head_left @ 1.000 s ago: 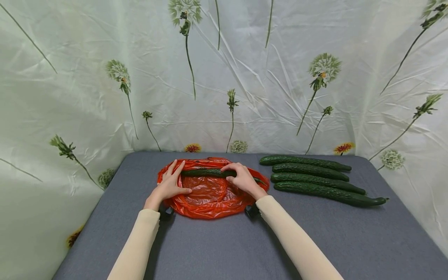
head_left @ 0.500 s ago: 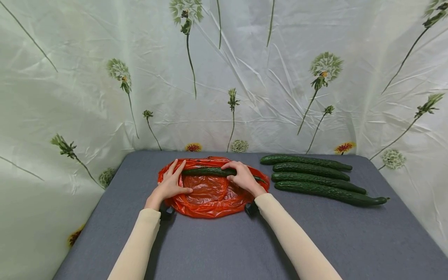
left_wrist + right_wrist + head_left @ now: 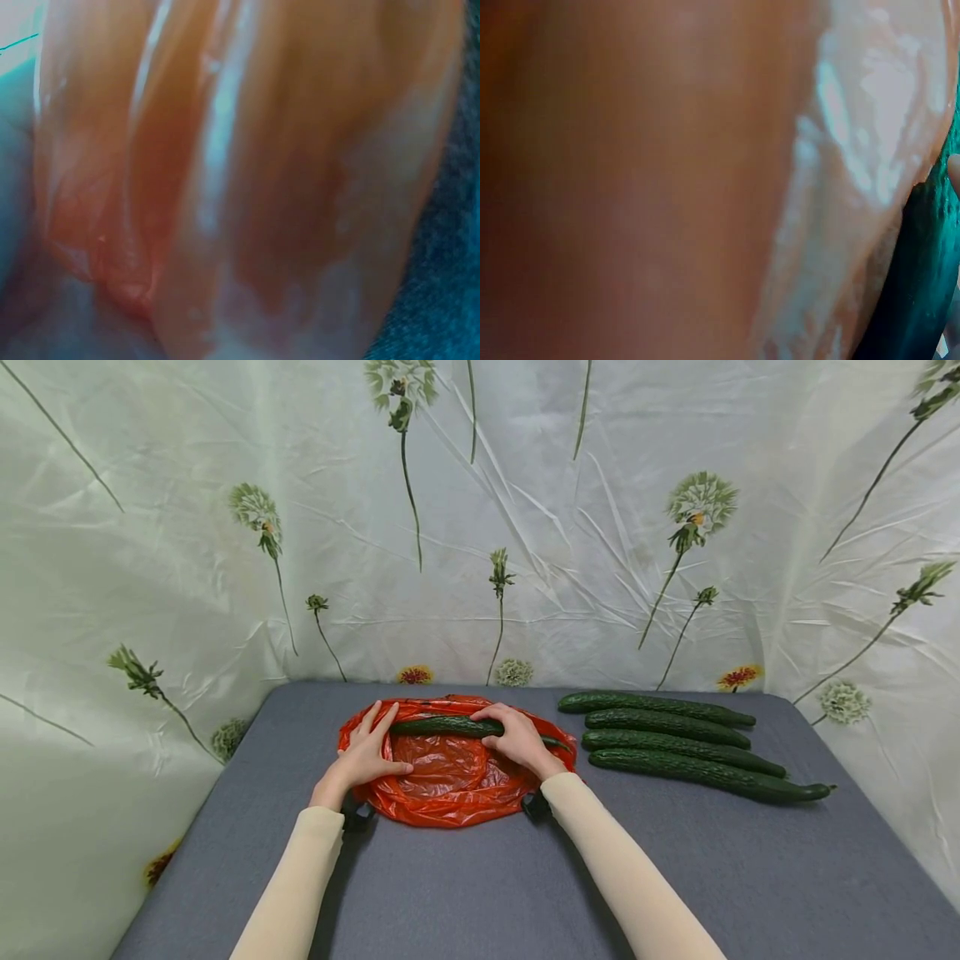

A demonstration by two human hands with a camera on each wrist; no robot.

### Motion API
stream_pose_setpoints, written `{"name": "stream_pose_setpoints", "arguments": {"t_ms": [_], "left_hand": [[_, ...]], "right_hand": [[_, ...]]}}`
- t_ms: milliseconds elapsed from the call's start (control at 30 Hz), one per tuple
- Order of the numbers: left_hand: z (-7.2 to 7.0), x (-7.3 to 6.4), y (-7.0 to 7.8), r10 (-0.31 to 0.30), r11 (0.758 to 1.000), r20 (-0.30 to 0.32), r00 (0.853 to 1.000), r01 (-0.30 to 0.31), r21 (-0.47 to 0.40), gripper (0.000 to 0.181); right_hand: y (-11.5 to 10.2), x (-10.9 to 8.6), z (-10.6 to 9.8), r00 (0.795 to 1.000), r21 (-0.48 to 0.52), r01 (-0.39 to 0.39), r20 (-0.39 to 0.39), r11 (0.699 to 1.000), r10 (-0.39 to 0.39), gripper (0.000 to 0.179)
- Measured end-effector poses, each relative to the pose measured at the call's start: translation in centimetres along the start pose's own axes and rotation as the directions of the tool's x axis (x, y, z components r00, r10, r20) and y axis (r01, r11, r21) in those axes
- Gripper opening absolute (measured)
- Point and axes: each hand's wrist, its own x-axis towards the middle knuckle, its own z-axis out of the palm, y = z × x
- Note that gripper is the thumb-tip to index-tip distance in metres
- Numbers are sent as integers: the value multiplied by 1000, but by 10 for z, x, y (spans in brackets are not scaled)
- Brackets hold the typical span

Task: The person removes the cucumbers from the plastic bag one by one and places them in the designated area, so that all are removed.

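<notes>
In the head view a red plastic bag [image 3: 442, 806] lies spread with its mouth facing up. One dark green cucumber [image 3: 442, 726] lies lengthwise inside, along the mouth's far side. My right hand [image 3: 521, 745] grips it near its right part, thumb and fingers on either side. At the bag's left, my left hand [image 3: 362, 762] spreads its fingers over the rim, its thumb stretched across the near side. The left wrist view is filled by the bag's folds [image 3: 285, 150]. Past the blurred bag, the right wrist view shows part of the cucumber [image 3: 919, 262] with a fingertip on it.
Several more cucumbers [image 3: 667, 739] lie side by side on the grey table [image 3: 465, 893], to the right of the bag. A pale curtain [image 3: 525, 527] printed with dandelions hangs behind the table and at its sides.
My right hand has shifted very slightly left and away from me, still gripping the cucumber. The left hand and the bag look almost the same.
</notes>
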Motion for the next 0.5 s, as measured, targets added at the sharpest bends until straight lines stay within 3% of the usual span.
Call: {"name": "stream_pose_setpoints", "arguments": {"t_ms": [500], "left_hand": [[2,-1,-1,1,1000,4,1000,0,-13,103]], "right_hand": [[-1,-2,0,999,-83,1,52,997,4,49]]}}
